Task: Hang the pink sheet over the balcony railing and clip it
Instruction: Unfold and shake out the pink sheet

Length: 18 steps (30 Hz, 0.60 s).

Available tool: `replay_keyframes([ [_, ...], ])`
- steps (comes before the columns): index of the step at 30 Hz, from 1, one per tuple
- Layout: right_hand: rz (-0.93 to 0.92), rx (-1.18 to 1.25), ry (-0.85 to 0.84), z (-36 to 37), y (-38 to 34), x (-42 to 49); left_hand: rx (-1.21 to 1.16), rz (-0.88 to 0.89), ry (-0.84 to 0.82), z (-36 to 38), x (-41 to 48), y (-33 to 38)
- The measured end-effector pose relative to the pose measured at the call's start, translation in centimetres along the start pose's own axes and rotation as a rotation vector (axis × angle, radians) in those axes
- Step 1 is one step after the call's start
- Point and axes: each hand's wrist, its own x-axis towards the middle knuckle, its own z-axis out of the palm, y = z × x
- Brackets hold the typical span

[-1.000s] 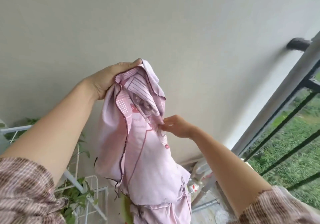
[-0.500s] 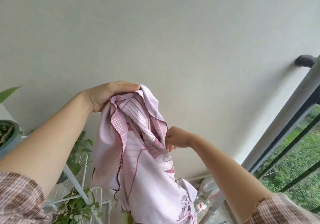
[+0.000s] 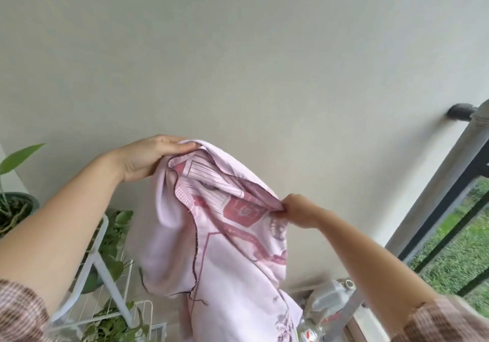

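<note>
The pink patterned sheet [image 3: 230, 257] hangs bunched in front of me, held up before a pale wall. My left hand [image 3: 148, 158] grips its top edge at the upper left. My right hand [image 3: 297, 210] pinches a fold of the hem further right and a little lower, so the edge between the two hands is stretched partly open. The rest of the cloth drops down out of the frame. The balcony railing [image 3: 447, 183], a grey top rail over black bars, runs along the right side, apart from the sheet. No clip is visible.
A white wire plant rack [image 3: 105, 270] with leafy green plants stands at the lower left, and a potted plant [image 3: 16, 206] sits at the left edge. Plastic bottles [image 3: 328, 304] lie on the floor by the railing. Grass [image 3: 455, 257] shows beyond the bars.
My right hand has slid along the hem to the right, pulling the edge away from my left hand and spreading the sheet wider. My left hand keeps its grip.
</note>
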Motion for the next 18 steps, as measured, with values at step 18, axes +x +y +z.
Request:
replay_keyframes([
  [18,-0.329,0.946,1.052,-24.6,-6.1,-6.8,-0.165,0.458,0.828,0.4,5.7,15.7],
])
